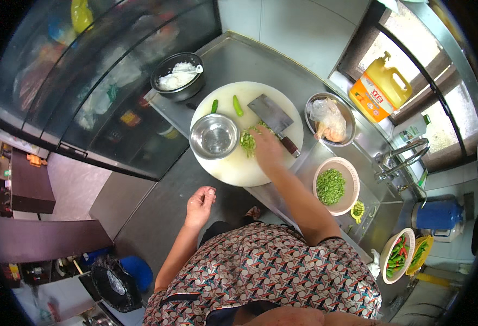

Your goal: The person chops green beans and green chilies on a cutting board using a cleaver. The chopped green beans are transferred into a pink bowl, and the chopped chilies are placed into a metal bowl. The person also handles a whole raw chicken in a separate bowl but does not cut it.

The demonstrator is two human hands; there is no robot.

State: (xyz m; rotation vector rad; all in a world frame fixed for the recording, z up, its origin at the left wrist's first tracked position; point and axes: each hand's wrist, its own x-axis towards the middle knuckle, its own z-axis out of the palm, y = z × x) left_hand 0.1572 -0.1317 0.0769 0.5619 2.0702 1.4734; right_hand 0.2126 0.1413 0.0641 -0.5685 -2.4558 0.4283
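On the round white cutting board (222, 173) lies a small pile of chopped green peppers (247, 143). My right hand (266, 147) is over the pile's right side, its fingers blurred and partly hidden. A cleaver (270, 113) rests flat just beyond it, its dark handle pointing right towards the board's edge. Left of the pile stands a shiny steel bowl (214, 136), with its bare bottom showing. Two pieces of green pepper (237, 106) lie at the back of the board. My left hand (200, 205) hangs in front of the board, fingers curled, with nothing visible in it.
Right of the board are a steel bowl with bagged poultry (332, 120), a pink basket of chopped greens (331, 187) and a faucet (402, 157). A black bowl with white contents (178, 77) stands back left, beside a glass-door cabinet (112, 81). A basket of chillies (398, 256) sits lower right.
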